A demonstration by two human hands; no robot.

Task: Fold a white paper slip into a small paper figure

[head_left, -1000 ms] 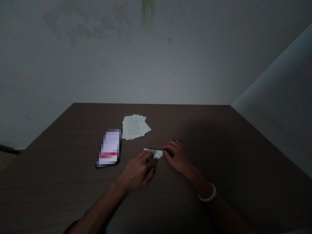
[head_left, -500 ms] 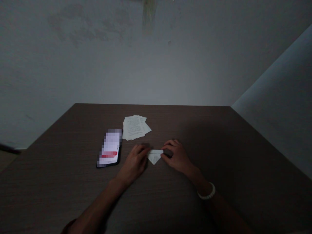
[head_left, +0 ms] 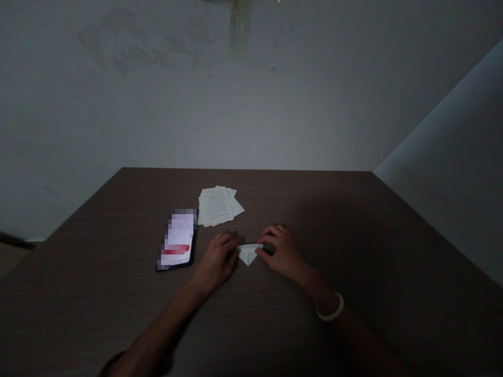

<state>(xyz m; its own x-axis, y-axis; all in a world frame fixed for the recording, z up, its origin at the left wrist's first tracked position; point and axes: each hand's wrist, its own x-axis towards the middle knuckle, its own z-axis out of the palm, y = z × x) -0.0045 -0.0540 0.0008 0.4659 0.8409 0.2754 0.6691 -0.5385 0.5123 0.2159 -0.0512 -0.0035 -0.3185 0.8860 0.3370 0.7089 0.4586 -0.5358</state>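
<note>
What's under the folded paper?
Past the lower edges of the paper, the table shows. What lies directly beneath is covered, and the left hand and right hand partly hide the paper's sides.

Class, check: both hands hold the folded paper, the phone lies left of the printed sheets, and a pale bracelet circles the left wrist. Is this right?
No: the head view shows the pale bracelet on the wrist of the right hand, not the left hand. Both do hold the folded paper, and the phone lies left of the printed sheets.
</note>
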